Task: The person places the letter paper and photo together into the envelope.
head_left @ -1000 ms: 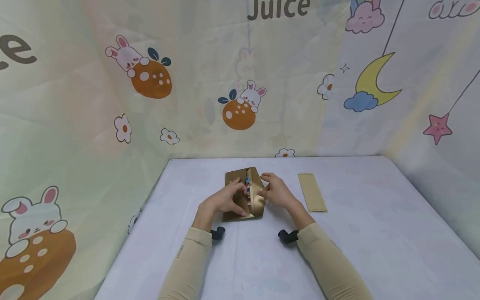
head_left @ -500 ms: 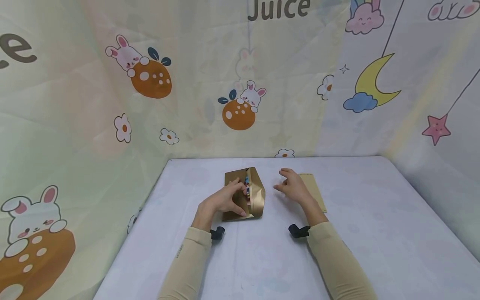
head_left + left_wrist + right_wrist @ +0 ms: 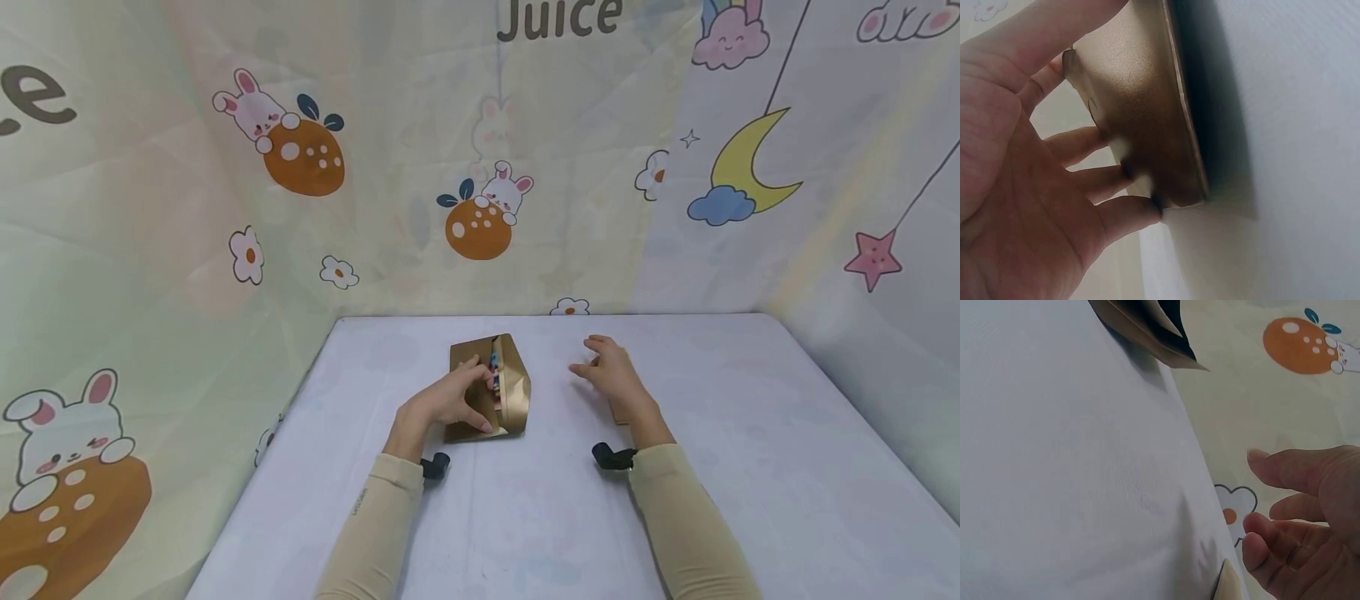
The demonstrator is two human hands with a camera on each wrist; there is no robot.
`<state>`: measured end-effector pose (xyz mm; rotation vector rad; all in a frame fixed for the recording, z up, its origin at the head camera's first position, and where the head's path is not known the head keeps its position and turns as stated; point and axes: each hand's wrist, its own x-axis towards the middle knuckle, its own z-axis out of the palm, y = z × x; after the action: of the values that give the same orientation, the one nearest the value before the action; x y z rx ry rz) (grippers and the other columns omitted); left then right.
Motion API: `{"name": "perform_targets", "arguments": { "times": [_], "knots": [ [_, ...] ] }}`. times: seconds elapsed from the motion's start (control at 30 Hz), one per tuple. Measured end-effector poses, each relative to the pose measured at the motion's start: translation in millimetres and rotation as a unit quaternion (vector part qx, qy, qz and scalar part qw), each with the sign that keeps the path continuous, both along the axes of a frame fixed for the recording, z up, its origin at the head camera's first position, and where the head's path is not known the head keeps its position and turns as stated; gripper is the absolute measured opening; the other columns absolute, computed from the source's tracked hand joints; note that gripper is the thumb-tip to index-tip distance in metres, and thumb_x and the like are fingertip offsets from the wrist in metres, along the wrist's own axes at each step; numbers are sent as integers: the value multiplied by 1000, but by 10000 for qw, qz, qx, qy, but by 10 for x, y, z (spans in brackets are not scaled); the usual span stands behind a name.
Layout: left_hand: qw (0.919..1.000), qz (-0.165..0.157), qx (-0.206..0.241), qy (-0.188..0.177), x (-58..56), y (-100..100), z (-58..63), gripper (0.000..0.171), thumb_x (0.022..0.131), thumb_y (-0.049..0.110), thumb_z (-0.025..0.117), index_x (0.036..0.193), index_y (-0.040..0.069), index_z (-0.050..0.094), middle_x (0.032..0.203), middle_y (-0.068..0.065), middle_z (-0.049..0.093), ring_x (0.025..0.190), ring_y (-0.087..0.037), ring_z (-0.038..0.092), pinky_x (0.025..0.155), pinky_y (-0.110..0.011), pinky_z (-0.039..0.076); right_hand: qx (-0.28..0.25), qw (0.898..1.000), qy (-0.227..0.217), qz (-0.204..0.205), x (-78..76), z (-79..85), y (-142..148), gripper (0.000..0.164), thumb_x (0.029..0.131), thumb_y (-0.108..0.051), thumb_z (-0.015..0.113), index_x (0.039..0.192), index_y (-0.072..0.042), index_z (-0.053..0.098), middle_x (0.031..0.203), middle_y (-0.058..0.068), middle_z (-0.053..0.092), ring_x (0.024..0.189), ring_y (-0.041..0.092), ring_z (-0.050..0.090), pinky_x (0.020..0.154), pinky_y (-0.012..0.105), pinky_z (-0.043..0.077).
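A gold envelope (image 3: 514,392) lies on the table with its mouth spread and its pointed flap toward the right. Something multicoloured (image 3: 495,367) shows inside the opening. My left hand (image 3: 448,397) holds the envelope by the edge of its mouth. In the left wrist view, thumb and fingertips sit along the gold side (image 3: 1138,87). My right hand (image 3: 619,379) hovers to the right of the envelope, holding nothing, fingers loosely bent and thumb apart. Beneath it lies a flat tan strip (image 3: 619,413), mostly hidden by the hand and wrist.
A white cloth covers the table (image 3: 525,517). Printed fabric (image 3: 390,167) with rabbits and flowers stands behind the table and along both sides. Each wrist carries a small black camera mount (image 3: 613,457).
My right hand has left the envelope's flap and moved right, over the tan strip, covering most of it. The left hand and the envelope have stayed in place.
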<state>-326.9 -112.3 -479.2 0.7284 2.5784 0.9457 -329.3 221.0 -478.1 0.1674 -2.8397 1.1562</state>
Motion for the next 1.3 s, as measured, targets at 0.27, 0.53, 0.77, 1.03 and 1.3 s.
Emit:
{"name": "perform_targets", "arguments": {
  "times": [0.27,0.53,0.77,1.03,1.3],
  "knots": [
    [10000,-28,-11,36,3,3,35,61,71,26,98,114,27,55,175,-16,11,161,-44,4,127,-65,13,-232,9987,-417,-191,0,-23,152,73,100,-26,71,155,7,38,167,24,29,135,43,52,108,54,49],
    [10000,-73,27,59,-6,9,34,62,71,25,98,115,24,55,175,-18,11,160,-46,4,127,-65,13,-105,9994,-225,-232,13,-16,273,71,99,-26,70,152,12,40,164,31,30,134,50,53,114,60,43],
    [9999,-91,21,58,-2,7,27,61,71,25,98,114,25,54,175,-17,12,160,-46,4,127,-65,12,299,9977,-437,-413,26,-51,370,70,98,-23,69,150,15,40,163,35,28,148,55,31,123,65,26],
    [10000,-75,34,44,-2,4,13,61,71,27,98,113,26,54,175,-17,12,160,-46,4,127,-65,12,549,9949,-622,-573,29,-93,443,72,96,-22,71,150,15,40,162,36,28,149,57,28,122,66,27],
    [10000,-51,49,5,0,3,13,61,71,27,98,114,26,55,175,-16,11,161,-45,4,127,-66,12,1206,9882,-566,-752,40,-85,471,73,92,-28,77,144,14,49,148,38,47,130,55,46,106,65,44]
  ]
}}
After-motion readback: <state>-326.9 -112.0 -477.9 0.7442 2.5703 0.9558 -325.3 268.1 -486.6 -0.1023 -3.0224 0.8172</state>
